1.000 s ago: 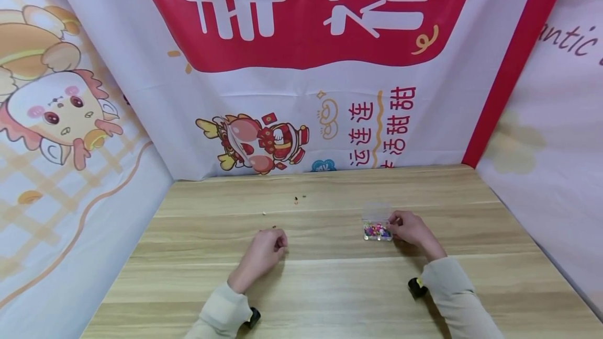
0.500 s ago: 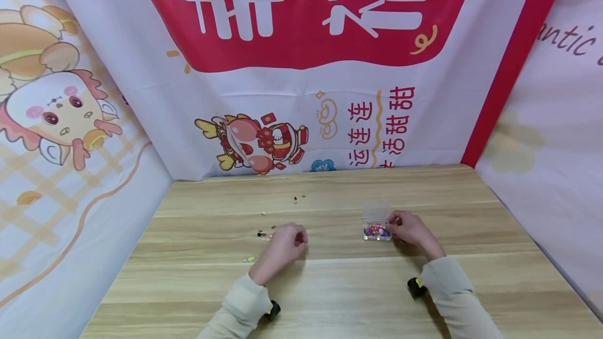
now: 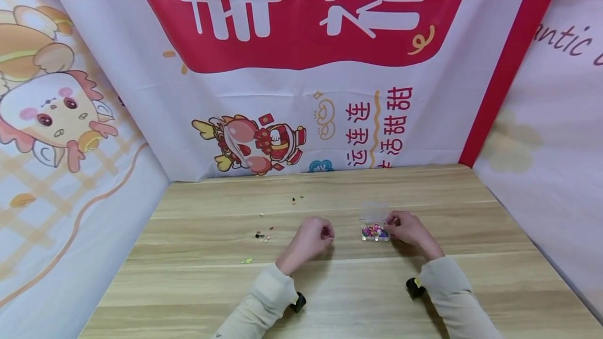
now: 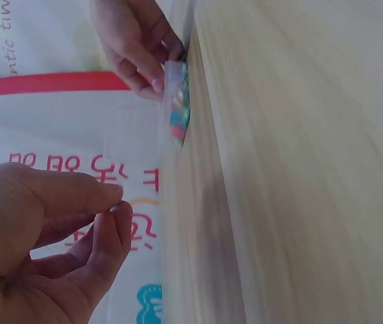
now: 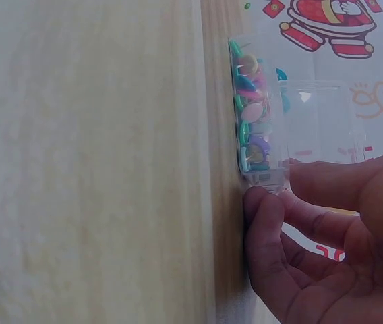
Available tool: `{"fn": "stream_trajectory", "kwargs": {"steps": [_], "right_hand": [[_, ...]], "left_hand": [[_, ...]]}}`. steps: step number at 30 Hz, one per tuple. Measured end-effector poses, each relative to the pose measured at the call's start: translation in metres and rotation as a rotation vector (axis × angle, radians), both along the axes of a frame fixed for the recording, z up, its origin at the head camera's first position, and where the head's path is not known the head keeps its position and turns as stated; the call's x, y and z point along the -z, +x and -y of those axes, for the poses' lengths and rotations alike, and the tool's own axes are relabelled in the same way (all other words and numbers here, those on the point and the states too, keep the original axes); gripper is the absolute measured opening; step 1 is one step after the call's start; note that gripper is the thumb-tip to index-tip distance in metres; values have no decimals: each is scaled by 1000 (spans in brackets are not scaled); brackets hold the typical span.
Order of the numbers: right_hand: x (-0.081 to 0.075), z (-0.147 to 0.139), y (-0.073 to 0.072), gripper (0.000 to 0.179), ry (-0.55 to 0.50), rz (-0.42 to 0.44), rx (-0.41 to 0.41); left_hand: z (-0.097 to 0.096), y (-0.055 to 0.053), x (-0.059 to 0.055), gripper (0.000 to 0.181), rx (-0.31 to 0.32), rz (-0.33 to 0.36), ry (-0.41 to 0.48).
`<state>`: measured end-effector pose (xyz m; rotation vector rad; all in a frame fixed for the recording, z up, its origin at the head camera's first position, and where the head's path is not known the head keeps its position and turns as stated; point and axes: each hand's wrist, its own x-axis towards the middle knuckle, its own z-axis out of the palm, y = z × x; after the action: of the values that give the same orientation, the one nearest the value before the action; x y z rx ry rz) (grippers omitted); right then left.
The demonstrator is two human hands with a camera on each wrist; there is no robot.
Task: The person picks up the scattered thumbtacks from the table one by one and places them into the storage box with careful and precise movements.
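Note:
A small clear plastic box [image 3: 375, 231] full of colourful little pieces [image 5: 251, 108], some with round flat tops, sits on the table with its hinged lid [image 5: 319, 115] raised. My right hand [image 3: 409, 228] pinches the near end of this box between thumb and fingers, as the right wrist view shows. To the box's left, above the tabletop, is my left hand [image 3: 311, 237]. Its thumb tip [image 4: 114, 194] meets the curled index fingertip, and no object shows between them in the left wrist view. Several tiny pieces [image 3: 264, 237] lie scattered to the left of that hand.
A pale wood-grain table [image 3: 358, 297] spreads under both hands. A yellow-green piece [image 3: 247, 261] lies at the left, and a few dark and red specks [image 3: 294, 200] lie farther back. A printed cloth [image 3: 301, 93] hangs along the table's back edge.
My left hand has moved right, from over the scattered pieces toward the box, uncovering the dark, pale and yellow-green pieces. My right hand stays at the box.

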<state>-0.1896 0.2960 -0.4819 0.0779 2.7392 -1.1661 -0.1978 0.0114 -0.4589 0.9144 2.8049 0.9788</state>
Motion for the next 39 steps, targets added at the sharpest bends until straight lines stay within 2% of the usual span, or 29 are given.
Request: {"fn": "stream_trajectory", "kwargs": {"steps": [9, 19, 23, 30, 39], "right_hand": [[1, 0, 2, 13, -13, 1, -7], [1, -1, 3, 12, -4, -10, -8], [2, -1, 3, 12, -9, -23, -12], [1, 0, 0, 11, -15, -9, 1], [0, 1, 0, 12, -8, -17, -4]], "left_hand": [[-25, 0, -4, 7, 18, 14, 25], [-54, -11, -4, 5, 60, 31, 33], [-67, -16, -2, 7, 62, 22, 9], [-80, -24, 1, 5, 61, 46, 11], [-89, -34, 12, 7, 54, 25, 3]]}}
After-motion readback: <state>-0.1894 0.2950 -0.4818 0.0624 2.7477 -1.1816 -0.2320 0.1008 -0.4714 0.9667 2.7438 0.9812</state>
